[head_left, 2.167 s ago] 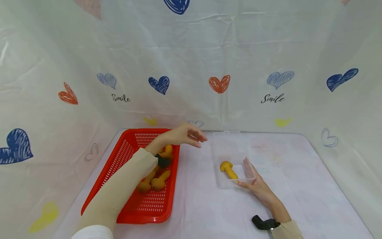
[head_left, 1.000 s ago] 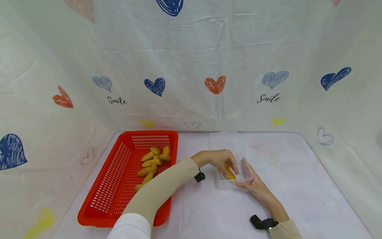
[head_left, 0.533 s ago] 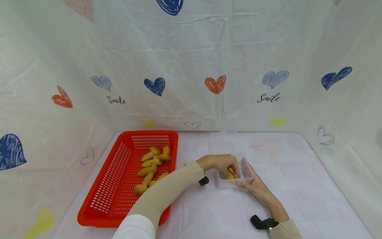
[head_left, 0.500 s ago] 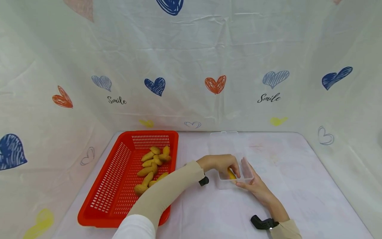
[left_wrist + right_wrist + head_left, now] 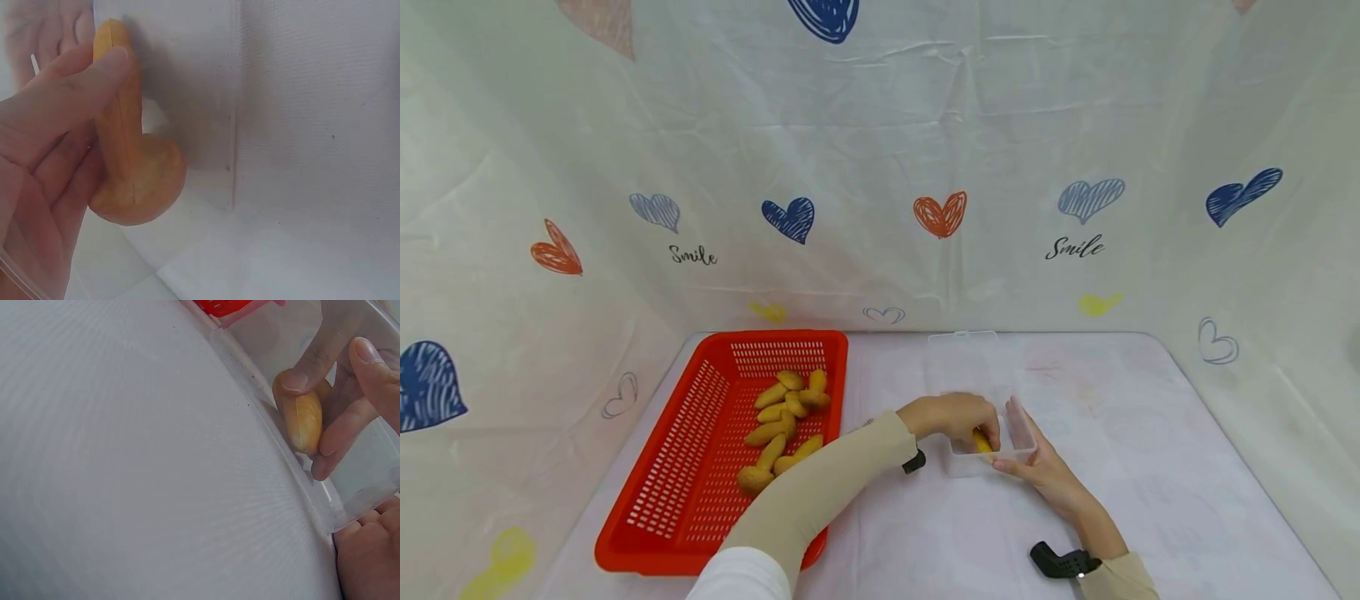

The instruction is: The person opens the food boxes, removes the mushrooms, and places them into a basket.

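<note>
A clear plastic box stands on the table, its hinged lid laid back. Inside lies a yellow mushroom, its rounded cap and thick stem plain in the left wrist view. My left hand reaches into the box and pinches the stem between thumb and fingers, hiding most of the mushroom in the head view. My right hand holds the box at its right near corner, with the thumb on the near wall and fingers along the right side.
To the left, a red perforated basket holds several more yellow-brown mushrooms. My left forearm crosses over its right edge. A white cloth covers the table, and a sheet printed with hearts hangs behind.
My left hand has moved right and down from beside the basket into the box, and its fingers have closed on the mushroom lying there. The right hand keeps its hold.
</note>
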Demonstrator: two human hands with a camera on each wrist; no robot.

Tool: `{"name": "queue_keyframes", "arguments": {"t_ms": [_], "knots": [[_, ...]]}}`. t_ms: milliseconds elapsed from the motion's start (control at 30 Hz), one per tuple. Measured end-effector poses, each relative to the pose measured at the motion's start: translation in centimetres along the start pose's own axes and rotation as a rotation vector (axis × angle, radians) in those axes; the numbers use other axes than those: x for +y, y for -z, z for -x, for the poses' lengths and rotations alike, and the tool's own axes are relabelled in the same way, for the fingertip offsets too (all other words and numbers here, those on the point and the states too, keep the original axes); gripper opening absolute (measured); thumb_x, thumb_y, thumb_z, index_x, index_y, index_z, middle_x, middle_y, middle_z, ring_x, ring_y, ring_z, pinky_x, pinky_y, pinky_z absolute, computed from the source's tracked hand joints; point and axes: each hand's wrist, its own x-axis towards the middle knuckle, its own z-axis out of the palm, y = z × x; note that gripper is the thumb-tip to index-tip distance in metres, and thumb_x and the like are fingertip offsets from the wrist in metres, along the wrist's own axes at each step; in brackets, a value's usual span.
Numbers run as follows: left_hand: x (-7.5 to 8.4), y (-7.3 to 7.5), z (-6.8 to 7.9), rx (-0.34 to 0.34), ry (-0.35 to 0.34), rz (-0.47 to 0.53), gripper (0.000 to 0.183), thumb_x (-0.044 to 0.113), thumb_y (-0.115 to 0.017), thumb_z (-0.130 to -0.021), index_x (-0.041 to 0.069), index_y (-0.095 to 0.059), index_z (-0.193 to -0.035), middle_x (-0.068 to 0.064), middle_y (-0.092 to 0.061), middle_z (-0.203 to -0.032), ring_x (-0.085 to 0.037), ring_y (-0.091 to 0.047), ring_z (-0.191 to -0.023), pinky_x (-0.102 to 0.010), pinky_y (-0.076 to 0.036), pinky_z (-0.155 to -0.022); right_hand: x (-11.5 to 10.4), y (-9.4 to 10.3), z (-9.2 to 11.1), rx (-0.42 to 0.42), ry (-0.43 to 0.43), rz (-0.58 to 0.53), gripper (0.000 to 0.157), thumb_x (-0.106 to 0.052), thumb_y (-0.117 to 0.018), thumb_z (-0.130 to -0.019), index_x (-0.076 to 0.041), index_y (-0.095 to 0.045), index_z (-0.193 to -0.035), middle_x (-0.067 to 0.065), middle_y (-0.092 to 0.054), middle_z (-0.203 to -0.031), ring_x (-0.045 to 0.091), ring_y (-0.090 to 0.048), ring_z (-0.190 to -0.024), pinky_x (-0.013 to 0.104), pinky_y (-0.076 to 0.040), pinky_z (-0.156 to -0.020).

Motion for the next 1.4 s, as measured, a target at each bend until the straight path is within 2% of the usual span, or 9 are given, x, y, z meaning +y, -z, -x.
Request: {"name": "queue_keyframes", "arguments": {"t_ms": [100, 200, 267, 333, 467, 633, 733, 900, 1400], "knots": [[0.0, 0.0, 0.0, 0.0, -0.005, -0.004, 0.023, 0.002, -0.08, -0.084, 0.017, -0.081, -0.102, 0.013, -0.072, -0.097, 0.0, -0.056, -0.085, -0.009, -0.042, -0.085, 0.0, 0.0, 0.0, 0.002, -0.012, 0.002, 0.103, -0.002, -0.072, -0.09, -0.027, -0.002, -0.162, 0.009, 0.005, -0.167, 0.03, 0.009, -0.15, 0.01, -0.021, -0.108], [-0.1, 0.1, 0.1, 0.0, -0.024, 0.053, 0.024, 0.0, -0.079, -0.084, 0.012, -0.08, -0.104, 0.009, -0.073, -0.099, -0.001, -0.058, -0.087, -0.008, -0.043, -0.085, -0.1, -0.1, 0.1, 0.006, -0.02, 0.0, 0.103, -0.002, -0.072, -0.09, -0.025, -0.001, -0.162, 0.009, 0.005, -0.167, 0.031, 0.01, -0.15, 0.039, -0.008, -0.121], [-0.1, 0.2, 0.2, 0.002, -0.046, 0.109, 0.025, -0.002, -0.078, -0.084, 0.008, -0.079, -0.107, 0.005, -0.074, -0.101, -0.002, -0.06, -0.087, -0.008, -0.045, -0.085, -0.1, -0.3, 0.1, 0.012, -0.023, 0.001, 0.103, -0.002, -0.072, -0.09, -0.023, -0.001, -0.162, 0.01, 0.004, -0.167, 0.033, 0.01, -0.149, 0.06, 0.001, -0.116], [-0.2, 0.4, 0.3, 0.011, -0.062, 0.167, 0.026, -0.003, -0.078, -0.083, 0.004, -0.078, -0.108, 0.002, -0.075, -0.102, -0.003, -0.061, -0.087, -0.009, -0.046, -0.084, -0.2, -0.3, 0.2, 0.018, -0.022, 0.005, 0.103, -0.003, -0.073, -0.089, -0.02, -0.001, -0.162, 0.012, 0.004, -0.167, 0.035, 0.011, -0.149, 0.071, 0.004, -0.111], [-0.2, 0.7, 0.6, 0.035, -0.078, 0.266, 0.027, -0.005, -0.077, -0.084, 0.0, -0.076, -0.11, -0.003, -0.075, -0.104, -0.003, -0.062, -0.085, -0.009, -0.048, -0.083, -0.3, -0.4, 0.2, 0.018, -0.02, 0.019, 0.103, -0.004, -0.073, -0.09, -0.019, -0.001, -0.162, 0.012, 0.003, -0.167, 0.036, 0.01, -0.149, 0.071, 0.003, -0.111], [-0.2, 1.2, 0.9, 0.066, -0.092, 0.335, 0.029, -0.002, -0.076, -0.085, -0.001, -0.074, -0.113, -0.004, -0.074, -0.106, -0.001, -0.063, -0.088, -0.012, -0.049, -0.085, -0.3, -0.3, 0.2, -0.012, -0.006, 0.032, 0.101, -0.004, -0.07, -0.092, -0.023, 0.0, -0.162, 0.011, 0.003, -0.167, 0.036, 0.004, -0.15, 0.05, -0.01, -0.119], [-0.4, 1.5, 0.9, 0.087, -0.123, 0.358, 0.03, 0.0, -0.077, -0.084, -0.001, -0.073, -0.114, -0.006, -0.074, -0.108, -0.001, -0.064, -0.091, -0.013, -0.049, -0.086, -0.2, -0.3, 0.2, -0.02, 0.01, 0.032, 0.1, -0.004, -0.069, -0.093, -0.024, 0.0, -0.162, 0.013, 0.003, -0.166, 0.04, 0.002, -0.149, 0.058, -0.012, -0.117], [-0.4, 2.1, 1.0, 0.121, -0.154, 0.41, 0.03, 0.0, -0.076, -0.085, -0.003, -0.073, -0.115, -0.01, -0.073, -0.112, 0.001, -0.063, -0.094, -0.013, -0.048, -0.088, -0.2, -0.4, 0.1, -0.007, 0.001, 0.019, 0.099, -0.004, -0.069, -0.093, -0.026, -0.002, -0.162, 0.014, 0.003, -0.166, 0.044, 0.004, -0.148, 0.081, -0.004, -0.102], [1.4, 4.6, 3.3, 0.215, -0.19, 0.632, 0.036, -0.001, -0.076, -0.085, -0.003, -0.07, -0.121, -0.01, -0.072, -0.114, -0.003, -0.067, -0.095, -0.022, -0.053, -0.089, -0.7, -0.4, 0.1, 0.051, -0.102, 0.028, 0.1, -0.01, -0.073, -0.091, -0.016, -0.002, -0.161, 0.012, 0.005, -0.166, 0.039, 0.012, -0.149, 0.079, 0.007, -0.103]]}}
